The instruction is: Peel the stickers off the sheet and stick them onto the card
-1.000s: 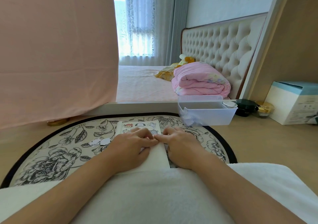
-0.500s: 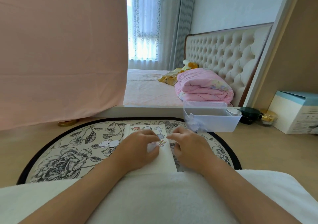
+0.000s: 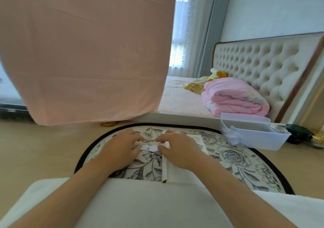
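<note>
The left hand (image 3: pixel 121 149) and right hand (image 3: pixel 178 149) curl close together over white scraps (image 3: pixel 150 148) on the floral mat (image 3: pixel 236 157), the card (image 3: pixel 176 174) partly under the right hand; blur hides what either grip holds.

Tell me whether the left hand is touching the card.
Apart. The head view shows flowered mat between the left hand and the left edge of the card; the right hand lies over it.
</note>
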Motion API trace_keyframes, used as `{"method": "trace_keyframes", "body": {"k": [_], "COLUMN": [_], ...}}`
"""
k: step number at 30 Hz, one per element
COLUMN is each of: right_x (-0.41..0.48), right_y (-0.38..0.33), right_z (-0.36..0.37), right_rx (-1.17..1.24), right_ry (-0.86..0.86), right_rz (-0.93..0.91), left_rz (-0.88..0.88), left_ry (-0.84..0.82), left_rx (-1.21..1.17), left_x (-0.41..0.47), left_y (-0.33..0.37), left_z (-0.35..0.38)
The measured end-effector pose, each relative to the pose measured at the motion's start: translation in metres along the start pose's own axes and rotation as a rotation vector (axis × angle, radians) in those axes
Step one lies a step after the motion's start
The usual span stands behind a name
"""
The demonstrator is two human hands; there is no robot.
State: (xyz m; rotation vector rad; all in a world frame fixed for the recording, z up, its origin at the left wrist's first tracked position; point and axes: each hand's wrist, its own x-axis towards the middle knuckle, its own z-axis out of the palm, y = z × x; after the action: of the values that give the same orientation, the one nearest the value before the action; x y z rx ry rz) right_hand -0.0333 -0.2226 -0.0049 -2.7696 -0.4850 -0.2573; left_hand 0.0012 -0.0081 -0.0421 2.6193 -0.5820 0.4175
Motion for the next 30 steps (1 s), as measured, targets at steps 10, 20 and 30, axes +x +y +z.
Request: {"method": "trace_keyframes", "body": {"k": [10,20,30], "right_x": [0.032,0.026,0.016], "right_y": [-0.017,-0.004,-0.012], "right_z": [0.022,0.027,0.008], "right_rx": [-0.266,-0.151,0.879], "right_ry": [-0.123,0.128,0.107], "right_rz": [-0.018,0.006,0.262], "left_rz": [0.056,0.011,-0.176], "left_ry": [-0.081,-0.088,-0.02], "left_rx": [0.004,-0.022,-0.682], "left_x": [0.001,0.001,-0.001], "left_y": [-0.012,-0.007,0.02], "left_z": [0.003,0.001,-0.006]}}
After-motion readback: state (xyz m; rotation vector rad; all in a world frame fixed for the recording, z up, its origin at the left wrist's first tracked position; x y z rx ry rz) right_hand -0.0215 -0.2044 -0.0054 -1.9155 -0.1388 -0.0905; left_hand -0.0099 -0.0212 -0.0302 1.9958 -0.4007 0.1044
